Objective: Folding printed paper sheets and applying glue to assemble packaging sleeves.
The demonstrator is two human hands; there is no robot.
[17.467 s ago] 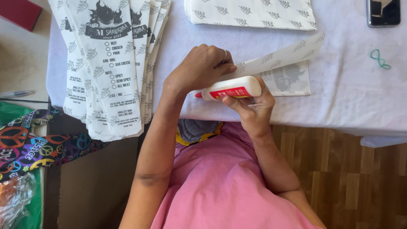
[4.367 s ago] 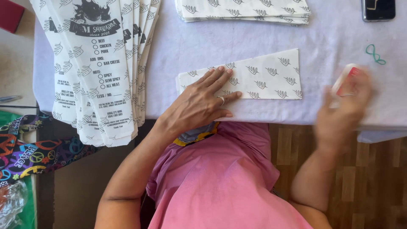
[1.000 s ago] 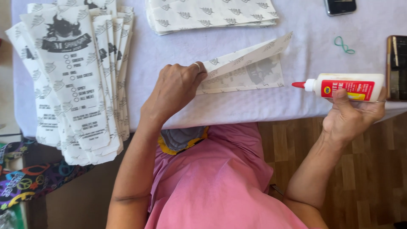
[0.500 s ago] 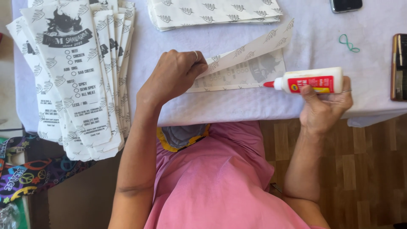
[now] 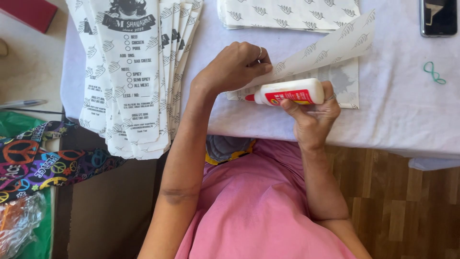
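A white patterned paper sheet (image 5: 335, 45) lies on the table's white cloth (image 5: 402, 120), its top flap lifted. My left hand (image 5: 232, 67) pinches the flap's left end and holds it up. My right hand (image 5: 311, 117) grips a white glue bottle (image 5: 287, 92) with a red label, held sideways. Its red tip points left at the sheet's left edge under the raised flap, close to my left fingers.
A fanned row of printed paper bags (image 5: 139, 76) hangs over the table's left edge. A stack of patterned sheets (image 5: 287, 14) lies at the back, with a phone (image 5: 438, 17) and a green rubber band (image 5: 433, 73) at the right. Colourful fabric (image 5: 38, 163) is at lower left.
My right hand has carried the glue bottle leftward from the table's right side to the sheet's left edge. My left hand keeps the flap raised.
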